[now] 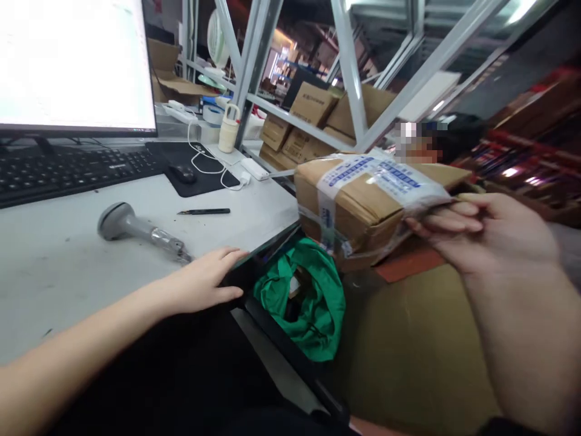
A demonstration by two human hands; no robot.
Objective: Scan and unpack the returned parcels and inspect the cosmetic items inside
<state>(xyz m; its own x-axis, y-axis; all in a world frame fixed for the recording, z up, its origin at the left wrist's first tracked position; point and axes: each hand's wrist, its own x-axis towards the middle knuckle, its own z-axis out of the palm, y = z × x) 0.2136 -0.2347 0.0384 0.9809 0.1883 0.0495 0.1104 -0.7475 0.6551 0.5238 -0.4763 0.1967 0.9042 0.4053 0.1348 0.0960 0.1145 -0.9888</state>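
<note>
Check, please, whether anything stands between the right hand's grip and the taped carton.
Nothing visible does: the right hand holds the taped carton directly, at the end nearest its arm. The left hand is apart from it, at the edge of the desk.

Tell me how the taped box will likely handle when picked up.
The taped box is probably fairly stiff, having cardboard walls. Its glossy tape may be slippery. The right hand alone holds one end, so it seems fairly light.
</note>
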